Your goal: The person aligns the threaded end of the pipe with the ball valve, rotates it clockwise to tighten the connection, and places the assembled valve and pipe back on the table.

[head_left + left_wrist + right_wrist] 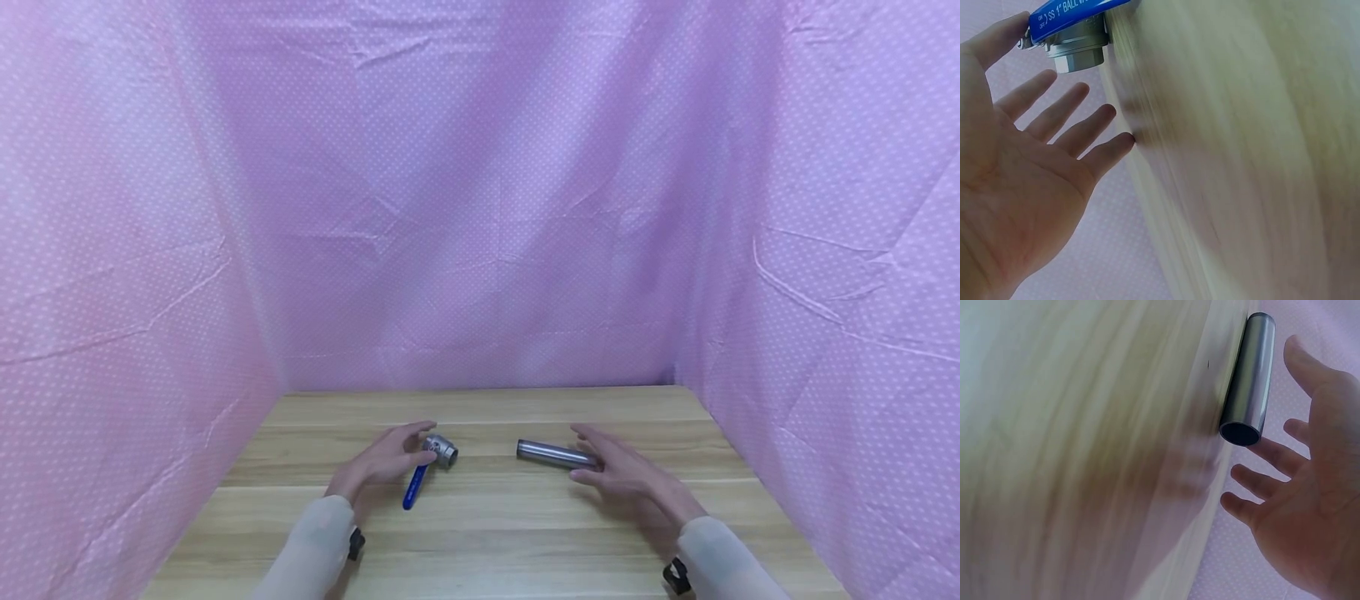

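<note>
A metal ball valve (442,450) with a blue lever handle (415,487) lies on the table, left of the middle. Around its left side my left hand (386,458) is spread, thumb and fingers apart. In the left wrist view the thumb tip is right by the handle (1075,15), and the valve body (1079,50) shows beyond the fingers. A grey metal pipe (555,454) lies right of the middle. My right hand (618,467) reaches over its right end with fingers spread. In the right wrist view the pipe's hollow end (1240,433) faces the palm.
The wood-grain table (480,533) carries both parts, with a gap between them. Pink dotted cloth (480,208) hangs behind the table and along both sides. A dark strap piece (677,575) sits at each sleeve.
</note>
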The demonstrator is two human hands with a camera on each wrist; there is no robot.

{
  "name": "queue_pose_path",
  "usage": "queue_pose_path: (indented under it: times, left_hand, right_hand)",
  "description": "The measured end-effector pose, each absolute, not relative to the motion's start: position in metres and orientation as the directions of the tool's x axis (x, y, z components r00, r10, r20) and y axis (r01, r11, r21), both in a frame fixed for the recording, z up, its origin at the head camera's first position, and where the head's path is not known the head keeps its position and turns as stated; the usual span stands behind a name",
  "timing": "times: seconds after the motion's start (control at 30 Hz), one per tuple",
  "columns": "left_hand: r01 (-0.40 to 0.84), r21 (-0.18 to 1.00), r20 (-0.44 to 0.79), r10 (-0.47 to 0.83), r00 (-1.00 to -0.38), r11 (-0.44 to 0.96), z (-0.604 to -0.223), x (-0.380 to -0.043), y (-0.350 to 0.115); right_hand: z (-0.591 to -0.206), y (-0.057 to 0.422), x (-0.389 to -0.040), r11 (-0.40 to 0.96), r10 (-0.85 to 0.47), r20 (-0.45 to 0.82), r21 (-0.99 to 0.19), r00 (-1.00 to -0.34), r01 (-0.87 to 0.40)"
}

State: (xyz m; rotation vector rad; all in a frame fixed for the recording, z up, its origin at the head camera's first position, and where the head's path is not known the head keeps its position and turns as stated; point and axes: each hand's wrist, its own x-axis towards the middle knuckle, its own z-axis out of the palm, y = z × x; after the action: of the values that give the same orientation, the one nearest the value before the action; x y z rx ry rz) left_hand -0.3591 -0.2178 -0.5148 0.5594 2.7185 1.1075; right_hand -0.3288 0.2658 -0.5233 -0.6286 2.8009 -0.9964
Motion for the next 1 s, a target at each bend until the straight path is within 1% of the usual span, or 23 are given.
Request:
queue_pose_path:
  times: [0.17,0.4,0.53,0.7,1.0]
  left_hand:
    - [0.288,0.71,0.003,0.406,-0.914,0.643,-0.518,-0.362,-0.217]
    - [0.259,0.745,-0.023,0.412,-0.911,0.614,-0.519,-0.362,-0.215]
    - [0.274,0.749,-0.012,0.425,-0.905,0.604,-0.521,-0.363,-0.215]
    - [0.257,0.757,-0.026,0.422,-0.906,0.6,-0.523,-0.363,-0.216]
    - [0.238,0.775,-0.043,0.425,-0.904,0.585,-0.519,-0.362,-0.215]
  right_hand:
    - [-0.524,0.263,-0.331,0.696,-0.413,0.07,-0.619,-0.908,-0.364]
    - [-0.528,0.263,-0.336,0.703,-0.435,0.122,-0.573,-0.892,-0.421]
    - [-0.53,0.264,-0.338,0.708,-0.444,0.13,-0.556,-0.887,-0.436]
    - [-0.531,0.262,-0.339,0.706,-0.462,0.148,-0.535,-0.874,-0.464]
    - [-0.533,0.261,-0.343,0.69,-0.463,0.176,-0.543,-0.868,-0.478]
